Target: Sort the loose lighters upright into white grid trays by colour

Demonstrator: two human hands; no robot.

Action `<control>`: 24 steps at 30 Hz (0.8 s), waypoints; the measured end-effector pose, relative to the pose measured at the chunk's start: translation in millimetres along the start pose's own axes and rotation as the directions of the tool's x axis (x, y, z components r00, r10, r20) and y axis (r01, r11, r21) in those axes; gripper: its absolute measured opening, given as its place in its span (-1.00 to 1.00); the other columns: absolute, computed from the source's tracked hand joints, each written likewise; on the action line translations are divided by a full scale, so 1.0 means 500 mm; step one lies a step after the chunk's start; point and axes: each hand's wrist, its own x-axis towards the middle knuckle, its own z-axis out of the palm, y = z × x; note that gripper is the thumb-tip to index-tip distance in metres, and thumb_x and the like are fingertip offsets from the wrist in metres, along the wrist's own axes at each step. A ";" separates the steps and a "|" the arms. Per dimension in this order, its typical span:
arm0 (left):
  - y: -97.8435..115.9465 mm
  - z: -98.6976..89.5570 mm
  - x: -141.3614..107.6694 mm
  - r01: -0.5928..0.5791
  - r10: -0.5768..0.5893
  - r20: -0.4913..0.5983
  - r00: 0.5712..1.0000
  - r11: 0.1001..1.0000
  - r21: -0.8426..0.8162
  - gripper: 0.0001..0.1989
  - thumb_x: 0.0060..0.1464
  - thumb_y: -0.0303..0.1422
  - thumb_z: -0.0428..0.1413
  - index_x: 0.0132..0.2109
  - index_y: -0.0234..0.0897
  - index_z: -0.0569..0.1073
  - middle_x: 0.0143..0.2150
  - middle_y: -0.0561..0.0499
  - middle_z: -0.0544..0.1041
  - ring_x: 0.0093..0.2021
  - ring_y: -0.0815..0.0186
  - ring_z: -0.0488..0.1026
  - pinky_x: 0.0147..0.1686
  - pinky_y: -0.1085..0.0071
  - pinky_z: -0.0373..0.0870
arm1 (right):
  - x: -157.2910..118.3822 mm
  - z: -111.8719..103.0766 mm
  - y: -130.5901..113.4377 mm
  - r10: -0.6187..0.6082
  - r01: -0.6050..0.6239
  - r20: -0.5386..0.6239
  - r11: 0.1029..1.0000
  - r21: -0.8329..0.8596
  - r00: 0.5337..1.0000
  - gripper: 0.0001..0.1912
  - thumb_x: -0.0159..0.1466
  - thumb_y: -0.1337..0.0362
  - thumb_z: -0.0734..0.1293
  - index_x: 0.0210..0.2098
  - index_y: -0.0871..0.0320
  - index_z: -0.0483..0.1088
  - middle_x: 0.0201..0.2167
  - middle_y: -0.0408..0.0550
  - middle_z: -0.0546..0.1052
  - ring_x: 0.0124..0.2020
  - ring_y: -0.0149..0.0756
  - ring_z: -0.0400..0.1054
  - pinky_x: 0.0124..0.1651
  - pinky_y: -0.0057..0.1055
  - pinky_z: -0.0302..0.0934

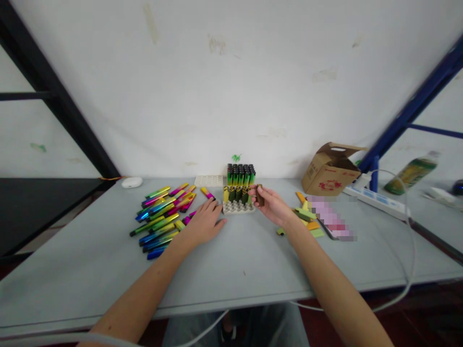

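Note:
My left hand [207,222] lies spread on the table, its fingertips beside several loose shiny magenta tubes [207,193]. Left of it is a pile of metallic gradient tubes [159,219] with dark ends. Between my hands stands a white holed tray [238,208], with upright green tubes [240,174] with black tops in its back rows. In front of these stand shorter dark green pieces [238,194] with yellow markings; the nearest holes show bare. My right hand [272,205] is closed on a small dark brown piece [259,194] at the tray's right edge.
Yellow, green and orange pieces [307,217] lie right of my right forearm, beside a phone-like pink thing [331,217]. Behind are an open cardboard box [331,171], a power strip [378,201] and a second white tray [209,180]. A white cable [412,250] crosses the right side.

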 end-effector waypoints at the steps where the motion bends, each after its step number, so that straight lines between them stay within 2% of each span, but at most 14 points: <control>1: 0.000 0.000 0.000 -0.003 0.003 -0.001 1.000 1.000 0.000 -0.50 0.24 -0.22 -0.06 0.21 -0.44 0.27 0.25 -0.34 0.28 0.34 -0.04 0.09 0.28 0.06 0.08 | -0.002 0.003 0.001 0.018 -0.018 0.010 1.000 -0.008 1.000 -0.79 0.18 0.22 0.44 -0.22 0.18 0.48 -0.34 -0.12 0.56 -0.43 -0.50 0.39 -0.44 -0.60 0.30; 6: 0.002 -0.003 0.000 0.003 -0.003 0.017 1.000 1.000 0.013 -0.48 0.25 -0.23 -0.06 0.23 -0.49 0.25 0.26 -0.36 0.26 0.35 -0.07 0.07 0.28 0.07 0.07 | -0.009 0.012 0.005 0.076 -0.074 0.033 0.995 -0.062 0.997 -0.72 0.19 0.19 0.42 -0.12 0.12 0.47 -0.27 -0.09 0.56 -0.37 -0.41 0.43 -0.47 -0.52 0.33; 11: 0.003 -0.003 0.000 0.006 -0.006 0.000 1.000 1.000 0.000 -0.49 0.24 -0.22 -0.05 0.22 -0.45 0.27 0.26 -0.33 0.28 0.35 -0.02 0.08 0.28 0.09 0.07 | -0.009 0.016 0.007 0.081 -0.079 0.056 0.996 -0.040 0.995 -0.69 0.16 0.14 0.45 -0.16 0.17 0.50 -0.29 -0.08 0.55 -0.39 -0.45 0.40 -0.41 -0.54 0.30; 15: 0.004 -0.004 -0.001 0.017 -0.017 0.023 1.000 1.000 0.012 -0.48 0.24 -0.23 -0.05 0.24 -0.47 0.25 0.27 -0.34 0.26 0.35 -0.04 0.08 0.29 0.09 0.06 | -0.005 0.015 0.011 0.063 -0.062 0.014 0.997 -0.048 0.998 -0.66 0.07 0.17 0.50 -0.19 0.17 0.53 -0.32 -0.11 0.51 -0.42 -0.49 0.34 -0.44 -0.56 0.21; 19: 0.005 -0.006 0.000 0.016 -0.016 0.026 1.000 1.000 0.008 -0.48 0.24 -0.23 -0.05 0.24 -0.46 0.25 0.27 -0.35 0.26 0.36 -0.04 0.07 0.29 0.08 0.06 | -0.001 0.010 0.012 0.034 -0.035 -0.020 0.996 -0.076 0.999 -0.68 0.06 0.19 0.49 -0.18 0.14 0.54 -0.47 -0.18 0.41 -0.46 -0.48 0.26 -0.42 -0.54 0.20; 24: 0.004 -0.006 -0.001 0.012 -0.012 0.032 0.999 1.000 0.002 -0.48 0.24 -0.23 -0.05 0.24 -0.48 0.25 0.27 -0.35 0.27 0.35 -0.02 0.08 0.30 0.09 0.04 | -0.004 -0.004 -0.014 -0.042 0.028 -0.085 0.987 -0.157 0.995 -0.64 0.01 0.20 0.53 -0.19 0.11 0.55 -0.50 -0.21 0.39 -0.48 -0.50 0.23 -0.42 -0.55 0.20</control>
